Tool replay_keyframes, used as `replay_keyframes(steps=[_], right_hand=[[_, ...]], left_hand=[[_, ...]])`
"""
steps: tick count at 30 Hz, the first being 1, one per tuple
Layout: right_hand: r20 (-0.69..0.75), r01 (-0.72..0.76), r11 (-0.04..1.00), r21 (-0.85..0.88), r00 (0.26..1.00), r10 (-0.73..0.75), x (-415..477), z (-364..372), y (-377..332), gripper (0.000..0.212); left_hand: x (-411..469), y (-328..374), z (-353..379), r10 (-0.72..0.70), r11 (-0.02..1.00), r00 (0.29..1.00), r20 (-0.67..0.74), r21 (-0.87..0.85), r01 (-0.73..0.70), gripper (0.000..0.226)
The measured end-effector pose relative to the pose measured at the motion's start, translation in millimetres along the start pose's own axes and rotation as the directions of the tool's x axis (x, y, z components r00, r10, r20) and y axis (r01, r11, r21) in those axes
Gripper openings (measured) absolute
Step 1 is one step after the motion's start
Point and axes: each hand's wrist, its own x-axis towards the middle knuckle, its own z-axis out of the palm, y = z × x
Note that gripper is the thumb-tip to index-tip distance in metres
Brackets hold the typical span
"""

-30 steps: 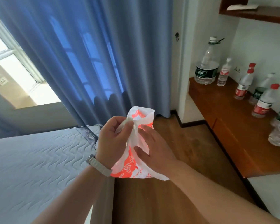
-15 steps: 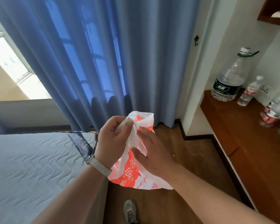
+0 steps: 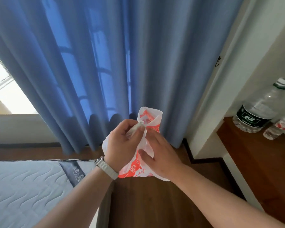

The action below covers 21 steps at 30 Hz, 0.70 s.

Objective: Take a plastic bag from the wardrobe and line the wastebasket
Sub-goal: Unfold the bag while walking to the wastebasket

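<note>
Both hands are working the plastic bag (image 3: 139, 170) at centre frame, held up in the air over the wood floor (image 3: 155, 203). Left hand (image 3: 122, 145) is curling closed, thumb and fingertips pinching a twisted white strip of the bag near its top edge. Right hand (image 3: 161, 155) is lying against the bag's right side, fingers fairly straight and together, thumb pressing on the film from the front, so it is gripping the bag too. Bag is white with orange-red print, crumpled, its top sticking up above both hands and its bottom hanging below the wrists. A metal-band watch (image 3: 106, 167) is sitting on the left wrist. Blue curtain (image 3: 105, 63) is filling the upper and middle frame behind the bag, with bright window (image 3: 5, 92) showing at the left edge. Quilted mattress (image 3: 23, 186) is occupying the lower left. On the right, a wooden counter (image 3: 262, 162) is carrying a large clear water bottle (image 3: 260, 111) with a dark label and a smaller bottle (image 3: 278, 127) just beside it. Wastebasket and wardrobe: not visible in this view.
</note>
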Motion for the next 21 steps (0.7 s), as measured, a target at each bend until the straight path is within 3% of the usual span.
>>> replay_keyframes(steps=[5,12,21], right_hand=[[-0.004,0.069,0.996,0.064,0.998,-0.069,65.6,10.5,-4.8,0.056],[0.056,0.147,0.982,0.115,0.986,-0.154,152.7,32.9,10.1,0.057],[0.16,0.321,0.912,0.255,0.916,-0.367,300.3,60.5,50.2,0.058]], left_hand=[[50.2,-21.6,-14.8,-0.037,0.999,0.993,-0.112,-0.009,0.036,0.006],[113.7,-61.1,-22.8,-0.054,0.994,0.985,-0.162,0.088,0.069,0.003],[223.3,-84.5,-12.6,-0.159,0.964,0.902,-0.402,0.135,0.23,0.006]])
